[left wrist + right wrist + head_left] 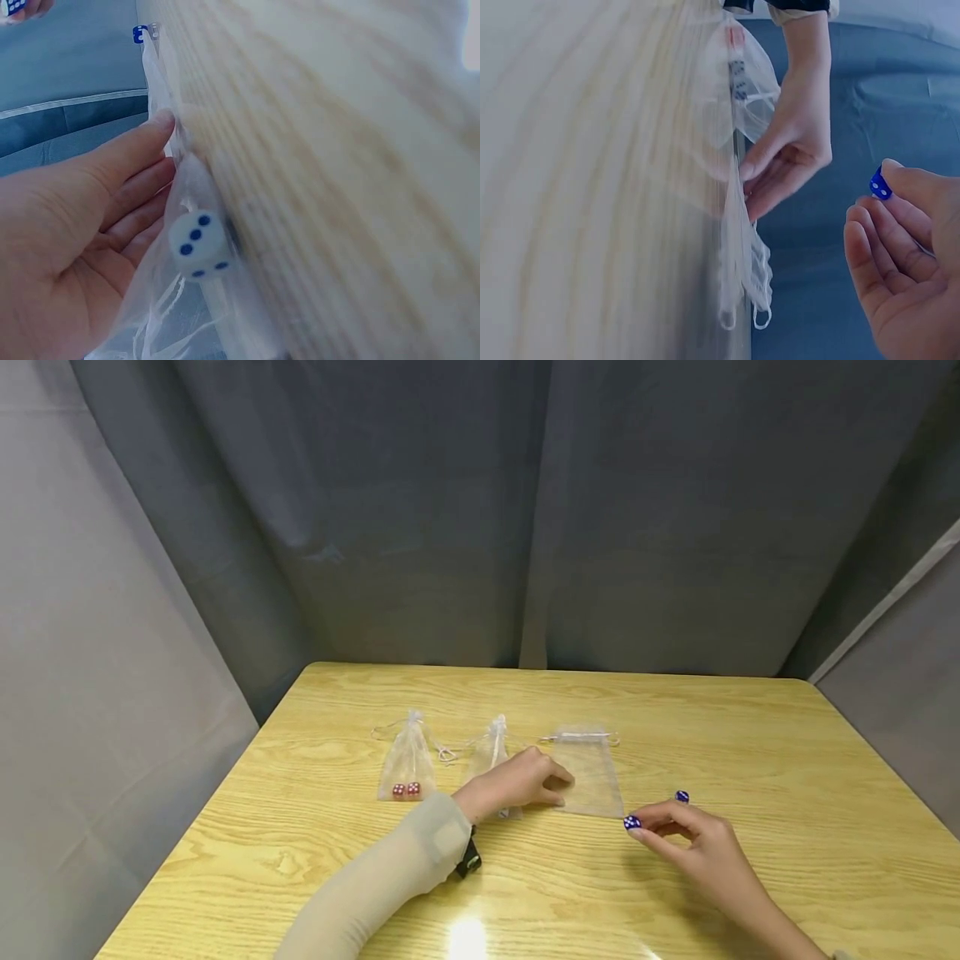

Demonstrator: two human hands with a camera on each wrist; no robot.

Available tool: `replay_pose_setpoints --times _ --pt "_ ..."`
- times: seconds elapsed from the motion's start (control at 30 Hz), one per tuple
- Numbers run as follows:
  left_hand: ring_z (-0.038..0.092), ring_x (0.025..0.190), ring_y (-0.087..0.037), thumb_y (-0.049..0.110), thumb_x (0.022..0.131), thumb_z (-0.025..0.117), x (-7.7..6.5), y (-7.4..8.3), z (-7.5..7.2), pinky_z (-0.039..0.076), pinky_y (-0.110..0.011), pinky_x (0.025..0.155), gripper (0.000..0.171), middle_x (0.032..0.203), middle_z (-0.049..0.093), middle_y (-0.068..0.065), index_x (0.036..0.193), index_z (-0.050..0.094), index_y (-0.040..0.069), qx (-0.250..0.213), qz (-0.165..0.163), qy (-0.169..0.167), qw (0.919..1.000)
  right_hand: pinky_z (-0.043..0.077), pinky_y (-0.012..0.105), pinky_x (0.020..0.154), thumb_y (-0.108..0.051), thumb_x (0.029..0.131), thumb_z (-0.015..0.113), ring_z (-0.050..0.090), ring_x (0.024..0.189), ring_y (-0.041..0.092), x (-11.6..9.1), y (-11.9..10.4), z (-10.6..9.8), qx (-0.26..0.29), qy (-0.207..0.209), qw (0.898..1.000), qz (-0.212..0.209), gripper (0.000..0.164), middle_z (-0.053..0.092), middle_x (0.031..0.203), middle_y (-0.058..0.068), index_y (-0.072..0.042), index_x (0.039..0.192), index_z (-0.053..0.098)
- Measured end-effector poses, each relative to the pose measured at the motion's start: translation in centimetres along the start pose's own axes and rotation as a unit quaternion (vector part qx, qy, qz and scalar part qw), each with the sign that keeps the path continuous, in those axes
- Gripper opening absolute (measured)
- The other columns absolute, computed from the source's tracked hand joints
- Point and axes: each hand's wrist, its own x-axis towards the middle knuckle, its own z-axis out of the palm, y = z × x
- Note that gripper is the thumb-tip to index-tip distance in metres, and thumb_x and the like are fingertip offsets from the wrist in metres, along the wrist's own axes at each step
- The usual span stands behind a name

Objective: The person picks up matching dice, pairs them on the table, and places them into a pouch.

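Note:
Between thumb and fingertips, my right hand pinches a blue die with white pips, lifted just off the front right corner of a flat sheer drawstring bag. A second blue die lies behind that hand. My left hand touches the flat bag's left edge, thumb and index apart. Under its wrist is another sheer bag, gathered at the top and partly hidden. Inside this one, the left wrist view shows a white die with dark blue pips.
Farther left lies a third gathered bag with two red dice at its bottom. Thin white cords spread from the bag necks. The wooden table ends at the back against a dark grey curtain.

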Motion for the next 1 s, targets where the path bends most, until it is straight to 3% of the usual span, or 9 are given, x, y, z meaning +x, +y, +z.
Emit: replay_pose_setpoints --times 0.47,0.83,1.0 --pt "0.068 0.109 -0.006 0.027 0.09 0.072 0.0 0.1 -0.1 0.05 -0.013 0.095 0.035 0.121 0.072 0.0 0.122 0.07 0.013 0.014 0.012 0.003 0.9998 0.054 0.015 0.064 -0.001 0.077 0.079 0.062 0.071 -0.005 0.9 -0.4 1.8 0.002 -0.033 0.996 -0.077 0.025 0.072 0.084 -0.01 -0.019 0.091 0.073" --pt "0.068 0.108 -0.006 0.028 0.09 0.071 0.0 -0.1 -0.3 0.051 -0.012 0.093 0.035 0.12 0.072 0.001 0.122 0.07 0.014 0.022 0.012 0.003 0.9997 0.051 0.015 0.056 -0.005 0.074 0.082 0.053 0.068 -0.01 1.1 -0.7 3.7 -0.015 -0.132 0.977 -0.164 0.02 0.065 0.075 -0.01 -0.015 0.087 0.071" --pt "0.068 0.11 -0.007 0.028 0.09 0.071 -0.1 0.0 -0.3 0.051 -0.013 0.095 0.035 0.121 0.071 0.001 0.123 0.07 0.014 0.021 0.005 -0.001 0.9998 0.05 0.013 0.055 -0.008 0.077 0.08 0.051 0.069 -0.012 1.0 -1.0 4.1 -0.013 -0.175 0.97 -0.17 0.016 0.065 0.076 -0.01 -0.015 0.087 0.07"
